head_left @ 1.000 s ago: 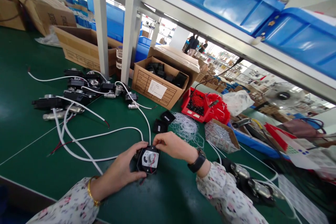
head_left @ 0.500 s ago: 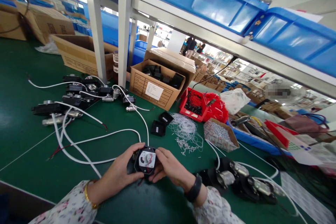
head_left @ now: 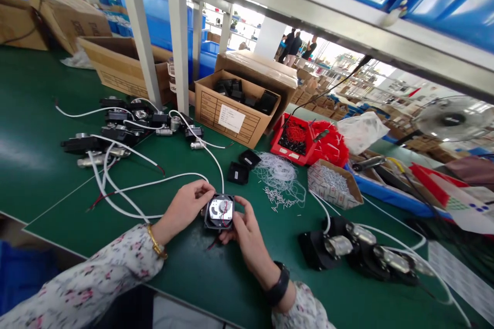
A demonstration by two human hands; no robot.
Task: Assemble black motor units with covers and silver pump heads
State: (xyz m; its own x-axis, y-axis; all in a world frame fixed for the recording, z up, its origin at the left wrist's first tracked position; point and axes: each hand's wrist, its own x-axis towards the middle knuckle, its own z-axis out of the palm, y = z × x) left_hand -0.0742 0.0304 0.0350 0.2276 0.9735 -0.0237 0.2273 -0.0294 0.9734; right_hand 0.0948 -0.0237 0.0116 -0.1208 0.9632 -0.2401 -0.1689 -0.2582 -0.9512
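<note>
A black square housing (head_left: 219, 212) with a silvery plate and thin red wires inside is held between both hands, its open face up. My left hand (head_left: 186, 209) pinches its left edge near the upper corner, where a white cable (head_left: 218, 167) runs up and away. On the other side, my right hand (head_left: 247, 229) grips the right edge, with some fingers under the housing. Two small black covers (head_left: 238, 172) lie beyond it, beside tangled clear tubing (head_left: 278, 167) and scattered small metal pins (head_left: 277, 197).
Black units with metal fittings and white cables lie at left (head_left: 116, 131) and right (head_left: 358, 252). Behind stand a cardboard box (head_left: 231, 113) of black parts, a red bin (head_left: 289, 154), a box of screws (head_left: 334, 185) and shelf posts (head_left: 178, 36). A fan (head_left: 451, 119) is at right.
The camera view has shifted. My left thumb has moved from the housing's lower edge to its upper left, and my right fingers have shifted along its right side.
</note>
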